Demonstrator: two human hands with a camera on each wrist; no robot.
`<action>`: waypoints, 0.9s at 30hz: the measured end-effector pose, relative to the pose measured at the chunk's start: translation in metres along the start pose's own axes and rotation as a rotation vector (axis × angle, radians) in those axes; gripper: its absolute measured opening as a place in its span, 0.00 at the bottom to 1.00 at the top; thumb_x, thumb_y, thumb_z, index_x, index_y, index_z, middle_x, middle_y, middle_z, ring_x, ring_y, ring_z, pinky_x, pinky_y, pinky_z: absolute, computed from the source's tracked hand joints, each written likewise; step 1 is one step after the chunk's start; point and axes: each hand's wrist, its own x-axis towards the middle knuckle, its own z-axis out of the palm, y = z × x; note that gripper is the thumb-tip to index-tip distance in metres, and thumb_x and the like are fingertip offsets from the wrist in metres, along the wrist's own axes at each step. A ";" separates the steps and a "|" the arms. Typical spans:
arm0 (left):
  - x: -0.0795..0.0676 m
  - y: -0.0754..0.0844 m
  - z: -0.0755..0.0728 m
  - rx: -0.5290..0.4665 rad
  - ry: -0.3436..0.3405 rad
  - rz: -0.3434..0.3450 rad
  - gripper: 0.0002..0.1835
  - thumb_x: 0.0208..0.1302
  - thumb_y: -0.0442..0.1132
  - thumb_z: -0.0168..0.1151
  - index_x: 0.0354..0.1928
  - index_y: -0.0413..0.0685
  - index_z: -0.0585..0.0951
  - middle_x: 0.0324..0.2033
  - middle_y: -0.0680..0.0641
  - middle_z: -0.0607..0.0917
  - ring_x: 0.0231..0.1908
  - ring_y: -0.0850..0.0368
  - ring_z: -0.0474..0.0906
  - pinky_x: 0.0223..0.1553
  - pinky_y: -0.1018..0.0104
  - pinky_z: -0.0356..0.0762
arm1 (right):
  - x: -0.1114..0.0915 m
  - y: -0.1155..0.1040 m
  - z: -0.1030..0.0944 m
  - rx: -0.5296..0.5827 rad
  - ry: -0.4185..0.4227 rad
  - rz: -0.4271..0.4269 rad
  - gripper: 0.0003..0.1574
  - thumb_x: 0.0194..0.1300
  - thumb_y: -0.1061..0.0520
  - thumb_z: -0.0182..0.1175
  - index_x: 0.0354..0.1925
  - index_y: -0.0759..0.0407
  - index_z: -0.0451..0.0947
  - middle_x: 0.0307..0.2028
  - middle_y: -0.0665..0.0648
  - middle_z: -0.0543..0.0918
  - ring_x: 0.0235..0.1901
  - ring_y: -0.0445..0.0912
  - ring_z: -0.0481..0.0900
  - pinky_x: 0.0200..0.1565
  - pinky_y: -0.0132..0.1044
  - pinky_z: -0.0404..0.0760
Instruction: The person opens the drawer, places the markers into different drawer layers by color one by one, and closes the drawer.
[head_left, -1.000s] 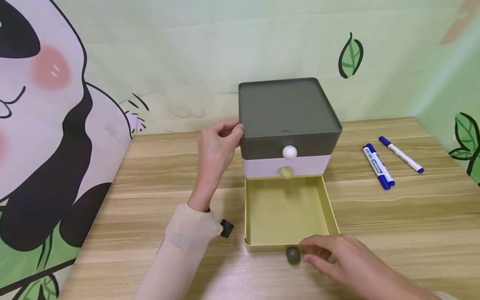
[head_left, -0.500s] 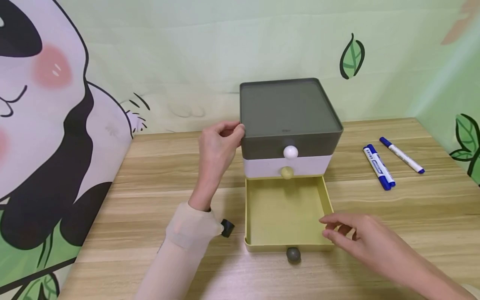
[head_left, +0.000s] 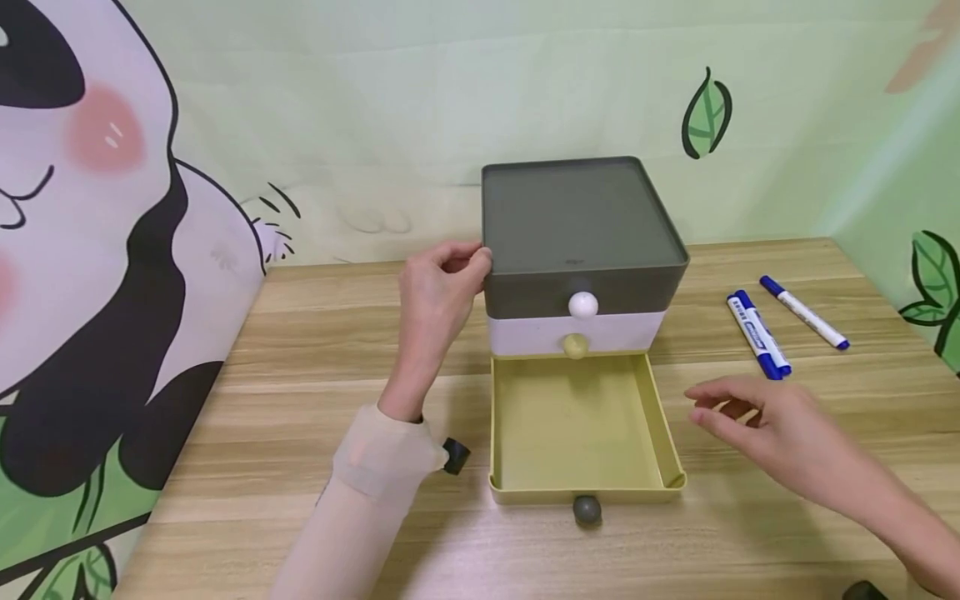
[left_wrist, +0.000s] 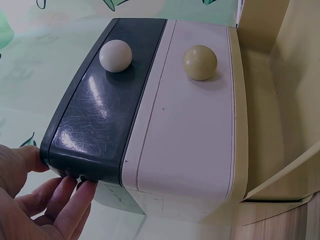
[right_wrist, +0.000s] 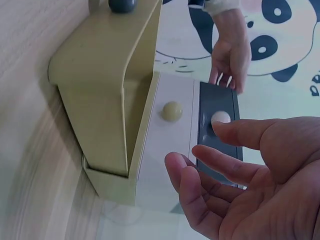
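A small desktop drawer unit [head_left: 585,212] with a dark grey top, a white middle and a yellow bottom stands on the table. Its bottom yellow drawer [head_left: 570,437] is pulled out, bare inside, with a dark grey ball knob [head_left: 587,510] at the front. My left hand [head_left: 438,287] grips the unit's upper front left corner; in the left wrist view the thumb lies on the top edge and the fingers against the side. To the right of the drawer, my right hand [head_left: 772,425] is held in the air, fingers loosely bent around nothing.
Two blue-and-white markers [head_left: 757,333] lie side by side right of the unit, beyond my right hand. A thinner marker [head_left: 804,313] is farther right. Behind the wooden table [head_left: 322,350] hangs a backdrop [head_left: 420,108] printed with a panda and leaves.
My right hand has left the front of the yellow drawer near its knob and moved right and back toward the markers. The left hand and drawer have stayed put.
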 end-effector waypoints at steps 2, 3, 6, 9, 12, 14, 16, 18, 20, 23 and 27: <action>0.000 0.000 0.000 0.000 0.001 0.001 0.11 0.67 0.40 0.67 0.44 0.41 0.91 0.33 0.45 0.90 0.30 0.55 0.88 0.36 0.66 0.86 | 0.002 0.003 -0.004 -0.015 0.002 0.022 0.12 0.65 0.66 0.69 0.48 0.63 0.87 0.39 0.52 0.90 0.34 0.31 0.80 0.30 0.30 0.81; 0.000 0.000 0.000 0.000 0.000 0.001 0.11 0.67 0.40 0.67 0.44 0.41 0.91 0.33 0.45 0.90 0.30 0.55 0.88 0.36 0.66 0.86 | 0.002 0.004 -0.007 -0.025 -0.003 0.043 0.12 0.66 0.65 0.69 0.49 0.63 0.87 0.39 0.53 0.90 0.34 0.31 0.81 0.31 0.30 0.81; 0.000 0.000 0.001 -0.007 0.001 0.004 0.11 0.67 0.39 0.68 0.44 0.40 0.91 0.33 0.45 0.90 0.30 0.55 0.88 0.37 0.66 0.86 | 0.005 0.011 -0.016 -0.056 -0.013 0.106 0.13 0.70 0.60 0.67 0.51 0.62 0.86 0.42 0.55 0.90 0.34 0.33 0.81 0.31 0.31 0.81; 0.000 0.000 0.001 -0.009 0.003 0.005 0.11 0.67 0.39 0.68 0.44 0.40 0.91 0.33 0.45 0.90 0.30 0.55 0.87 0.37 0.66 0.86 | 0.008 0.019 -0.027 -0.075 -0.021 0.152 0.15 0.73 0.57 0.65 0.53 0.63 0.86 0.44 0.60 0.89 0.33 0.33 0.81 0.31 0.32 0.81; 0.000 0.000 0.001 -0.009 0.006 0.007 0.11 0.66 0.39 0.68 0.44 0.40 0.91 0.33 0.45 0.90 0.30 0.55 0.87 0.36 0.66 0.86 | 0.013 0.029 -0.037 -0.092 0.008 0.151 0.15 0.73 0.57 0.65 0.53 0.65 0.85 0.42 0.61 0.89 0.33 0.30 0.79 0.29 0.32 0.79; 0.000 0.000 0.001 -0.009 0.008 0.010 0.11 0.66 0.39 0.68 0.44 0.40 0.91 0.33 0.45 0.90 0.30 0.55 0.87 0.36 0.66 0.86 | 0.016 0.035 -0.043 -0.106 0.034 0.147 0.14 0.72 0.59 0.65 0.51 0.66 0.86 0.39 0.61 0.89 0.32 0.27 0.77 0.28 0.31 0.78; 0.000 0.000 0.000 -0.007 0.009 0.011 0.11 0.66 0.39 0.68 0.44 0.40 0.91 0.33 0.45 0.90 0.30 0.55 0.87 0.36 0.66 0.86 | 0.019 0.040 -0.050 -0.116 0.048 0.161 0.14 0.72 0.60 0.65 0.51 0.68 0.85 0.38 0.62 0.89 0.31 0.26 0.76 0.27 0.30 0.77; 0.000 0.000 0.000 -0.002 0.009 0.010 0.11 0.66 0.40 0.68 0.44 0.40 0.91 0.33 0.45 0.90 0.30 0.55 0.87 0.36 0.66 0.86 | 0.023 0.044 -0.056 -0.142 0.060 0.182 0.15 0.72 0.60 0.65 0.51 0.70 0.84 0.37 0.65 0.89 0.32 0.32 0.80 0.26 0.29 0.76; 0.000 0.000 0.000 0.003 0.009 0.009 0.11 0.66 0.40 0.68 0.44 0.40 0.91 0.32 0.45 0.90 0.30 0.56 0.87 0.36 0.66 0.86 | 0.026 0.047 -0.061 -0.163 0.060 0.215 0.17 0.73 0.59 0.65 0.52 0.72 0.83 0.40 0.71 0.88 0.34 0.45 0.86 0.26 0.29 0.75; 0.000 0.000 0.000 0.008 0.009 0.009 0.11 0.66 0.40 0.68 0.44 0.41 0.91 0.32 0.45 0.90 0.29 0.56 0.87 0.36 0.66 0.86 | 0.029 0.052 -0.069 -0.192 0.047 0.279 0.22 0.75 0.55 0.63 0.55 0.74 0.81 0.44 0.75 0.86 0.40 0.66 0.85 0.28 0.30 0.76; 0.001 0.000 0.000 0.003 0.010 0.006 0.11 0.66 0.40 0.68 0.44 0.41 0.91 0.32 0.45 0.90 0.30 0.56 0.87 0.36 0.66 0.86 | 0.033 0.060 -0.075 -0.203 0.053 0.339 0.24 0.76 0.55 0.61 0.57 0.75 0.79 0.43 0.75 0.86 0.42 0.69 0.83 0.29 0.34 0.75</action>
